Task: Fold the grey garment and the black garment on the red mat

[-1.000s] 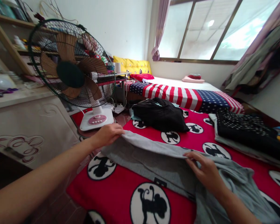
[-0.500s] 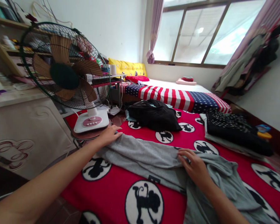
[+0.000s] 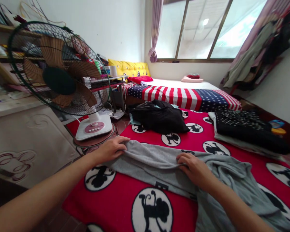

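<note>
A grey garment with dark printed letters lies across a red blanket patterned with black monkeys in white circles. Its narrow part stretches to the left, while the wider part is rumpled at the right. My left hand is closed on the cloth at the narrow part's far left end. Partway along the upper edge, my right hand pinches the fabric, raising a ridge between both hands. Some fingertips are hidden in the folds.
A fan stands on a round stool at left, beside a pale cabinet. Black clothing lies beyond the garment. Folded clothes are stacked at right. Behind is a bed with a flag-patterned cover.
My left fingers have curled in on the cloth from a flatter pose. The right hand has shifted slightly left, gathering fabric. The view has turned a little.
</note>
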The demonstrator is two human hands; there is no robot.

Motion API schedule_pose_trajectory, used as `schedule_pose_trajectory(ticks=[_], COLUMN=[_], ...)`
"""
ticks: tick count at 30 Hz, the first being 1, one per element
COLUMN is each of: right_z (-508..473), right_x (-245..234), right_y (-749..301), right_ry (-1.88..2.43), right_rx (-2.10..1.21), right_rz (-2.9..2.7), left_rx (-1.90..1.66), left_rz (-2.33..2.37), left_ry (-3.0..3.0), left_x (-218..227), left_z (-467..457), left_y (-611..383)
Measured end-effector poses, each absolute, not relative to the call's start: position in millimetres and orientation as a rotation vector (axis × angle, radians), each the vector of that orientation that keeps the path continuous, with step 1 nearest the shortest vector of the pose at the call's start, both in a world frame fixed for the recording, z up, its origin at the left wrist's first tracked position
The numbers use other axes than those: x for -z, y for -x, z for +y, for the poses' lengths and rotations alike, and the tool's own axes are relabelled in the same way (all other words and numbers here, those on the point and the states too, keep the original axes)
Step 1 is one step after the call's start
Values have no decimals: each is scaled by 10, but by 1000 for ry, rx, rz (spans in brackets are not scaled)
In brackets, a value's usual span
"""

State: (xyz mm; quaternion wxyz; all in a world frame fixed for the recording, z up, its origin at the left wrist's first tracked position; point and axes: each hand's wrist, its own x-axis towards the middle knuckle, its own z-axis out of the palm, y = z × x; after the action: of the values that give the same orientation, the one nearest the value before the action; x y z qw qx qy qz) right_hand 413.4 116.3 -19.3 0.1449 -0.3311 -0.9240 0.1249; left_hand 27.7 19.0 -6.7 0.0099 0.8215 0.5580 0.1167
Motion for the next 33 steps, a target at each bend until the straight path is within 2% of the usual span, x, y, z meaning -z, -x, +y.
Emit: schedule_pose_trajectory(ticks=[4,8,11,14,18,22,28,33], right_z=[1598,2064,2113,1894,1543,1446,1468,1475], right_x=[12,38,167,278,388,551,662,642], right_y=[-4109,-3979,-3797,-3587,-3372,-3307,-3290,-3292], right_ry=[1129,1375,1390,1104,740,892,1007,994], right_rx=[-413,-316,-81,103,-3,-97,-66,-107], right_rz=[-2515,-2244,-2220,-2280,-2556,-2701,-2770,-2772], left_rx=[-408,-467,-440,-404,-421,-493,-583,-695], left_rz=[2091,2443,2468,2508,2576,2630,2621,2506], left_ry=[-2433,-2276,-2253,-2213,-2180,-2171,-2142,-2210], left_x=[-170,-279,-148,53,208,300,530,453], left_z=[689,1307,1600,1731,1808,1912,2072,1969], left_y=[-272,-361,-434,-462,-449,-454,-475,-469])
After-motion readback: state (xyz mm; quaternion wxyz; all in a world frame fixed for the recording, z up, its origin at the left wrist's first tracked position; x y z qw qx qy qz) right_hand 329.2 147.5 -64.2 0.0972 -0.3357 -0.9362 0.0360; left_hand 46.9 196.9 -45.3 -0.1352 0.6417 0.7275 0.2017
